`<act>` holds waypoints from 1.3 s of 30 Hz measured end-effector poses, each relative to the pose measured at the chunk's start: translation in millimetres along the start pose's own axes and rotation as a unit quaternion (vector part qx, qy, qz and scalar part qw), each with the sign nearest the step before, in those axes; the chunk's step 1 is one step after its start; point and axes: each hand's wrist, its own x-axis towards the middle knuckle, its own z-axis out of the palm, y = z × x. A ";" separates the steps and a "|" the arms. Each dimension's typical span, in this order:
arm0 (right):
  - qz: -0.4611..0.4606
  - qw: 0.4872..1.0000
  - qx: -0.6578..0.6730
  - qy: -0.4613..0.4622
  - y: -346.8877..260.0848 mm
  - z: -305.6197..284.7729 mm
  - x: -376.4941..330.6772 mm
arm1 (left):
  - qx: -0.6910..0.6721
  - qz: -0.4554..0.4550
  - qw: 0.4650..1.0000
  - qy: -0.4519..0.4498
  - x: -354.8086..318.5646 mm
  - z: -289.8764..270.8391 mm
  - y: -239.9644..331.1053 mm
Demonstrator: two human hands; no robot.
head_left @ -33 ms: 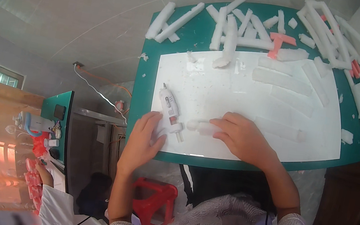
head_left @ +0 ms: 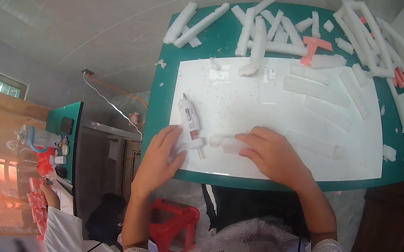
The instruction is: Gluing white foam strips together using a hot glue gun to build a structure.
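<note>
A small white foam strip (head_left: 218, 140) lies on the white board (head_left: 238, 105), one end under the fingertips of my right hand (head_left: 271, 155). That hand is closed, its thumb and fingers pinching the strip. My left hand (head_left: 160, 154) rests at the board's near left edge, thumb and fingers apart, holding nothing I can see. Between my hands stands a white hot glue gun (head_left: 190, 116), lying with its nozzle toward the far side. A clear glue stick (head_left: 201, 153) pokes from its back end, close to my left fingers.
Loose white foam strips (head_left: 275, 46) and a pink foam piece (head_left: 310, 49) are strewn along the green table's far side. An open foam frame (head_left: 363, 38) sits far right. Below the table is a red stool (head_left: 174, 223). Another person's white sleeve (head_left: 65, 226) shows lower left.
</note>
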 end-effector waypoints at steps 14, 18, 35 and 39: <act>-0.010 0.993 0.096 -0.074 -14.4 -19.4 -6.6 | -0.242 -0.022 0.969 0.045 9.3 13.5 63.7; -0.028 0.997 0.054 -0.054 -21.0 -23.4 -12.1 | -0.233 -0.029 0.971 0.046 7.2 16.7 71.8; 0.004 0.969 -0.205 0.136 1.1 -69.9 12.8 | -0.514 -0.145 0.843 0.064 -21.9 14.1 47.9; -0.028 0.936 -0.310 0.165 1.2 -69.9 14.3 | -0.583 -0.139 0.798 0.063 -16.0 27.7 59.6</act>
